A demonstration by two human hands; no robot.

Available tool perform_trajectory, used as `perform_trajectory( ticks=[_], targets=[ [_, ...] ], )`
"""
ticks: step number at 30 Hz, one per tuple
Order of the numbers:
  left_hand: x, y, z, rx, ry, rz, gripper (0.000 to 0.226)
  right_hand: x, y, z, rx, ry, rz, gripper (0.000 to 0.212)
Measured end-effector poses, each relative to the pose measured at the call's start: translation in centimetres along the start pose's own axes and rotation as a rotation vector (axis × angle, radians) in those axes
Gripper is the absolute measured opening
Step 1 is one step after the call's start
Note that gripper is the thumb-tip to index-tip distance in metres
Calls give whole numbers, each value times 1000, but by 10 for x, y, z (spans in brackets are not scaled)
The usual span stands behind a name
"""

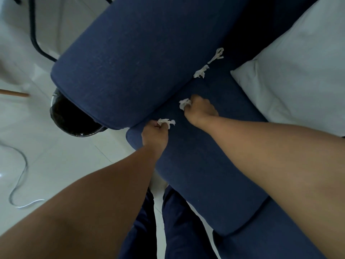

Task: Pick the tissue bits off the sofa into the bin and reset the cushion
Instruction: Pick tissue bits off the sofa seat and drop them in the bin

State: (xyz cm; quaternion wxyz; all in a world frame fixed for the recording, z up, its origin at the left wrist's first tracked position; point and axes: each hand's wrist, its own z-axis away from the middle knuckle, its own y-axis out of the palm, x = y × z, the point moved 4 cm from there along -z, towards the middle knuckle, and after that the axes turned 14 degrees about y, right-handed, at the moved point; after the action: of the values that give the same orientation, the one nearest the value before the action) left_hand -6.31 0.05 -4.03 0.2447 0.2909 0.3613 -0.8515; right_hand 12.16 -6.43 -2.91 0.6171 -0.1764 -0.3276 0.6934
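Note:
I look down on a dark blue sofa seat (196, 165). My left hand (154, 135) is closed on a white tissue bit (166, 122) near the seat's front left corner. My right hand (200, 111) pinches another tissue bit (184, 104) further in on the seat. Two more tissue bits lie in the crease by the armrest, one (201, 71) nearer and one (217, 55) further back. A white cushion (291, 81) lies on the seat at the right. The bin (64, 114), with a black liner, stands on the floor, half hidden under the armrest.
The wide blue armrest (134, 58) fills the upper middle. The white tiled floor at left carries a grey cable (20, 176), a wooden stick (14, 93) and black metal legs (34, 32). My legs in dark blue trousers (149, 230) stand against the sofa's front.

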Motion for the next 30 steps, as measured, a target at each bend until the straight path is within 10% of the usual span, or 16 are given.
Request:
perform_trajectory(
  ticks=[13, 30],
  targets=[
    [0, -39, 39, 45, 8, 24, 19, -17, 6, 86, 1, 18, 118, 19],
    [129, -220, 40, -97, -132, 19, 16, 128, 159, 188, 167, -180, 345, 25]
  ],
)
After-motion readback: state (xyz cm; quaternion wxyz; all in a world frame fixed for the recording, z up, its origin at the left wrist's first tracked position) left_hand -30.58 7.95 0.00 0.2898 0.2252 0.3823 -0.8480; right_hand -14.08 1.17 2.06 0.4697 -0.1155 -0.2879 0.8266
